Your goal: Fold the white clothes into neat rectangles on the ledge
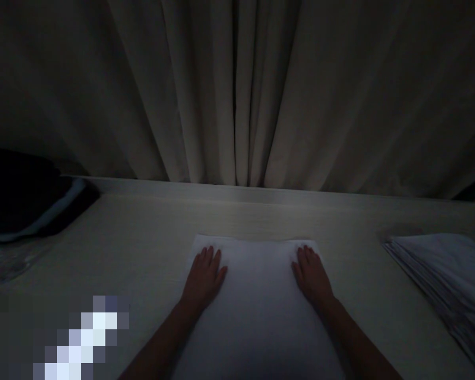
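The scene is dimly lit, corners are darkened toward ten and two o'clock, and detail is softened.

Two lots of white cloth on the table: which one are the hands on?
The single flat cloth in the middle; the left hand and right hand lie flat on it. The stack of folded cloths at right lies untouched.

Two hands, one white cloth, one stack of cloths.
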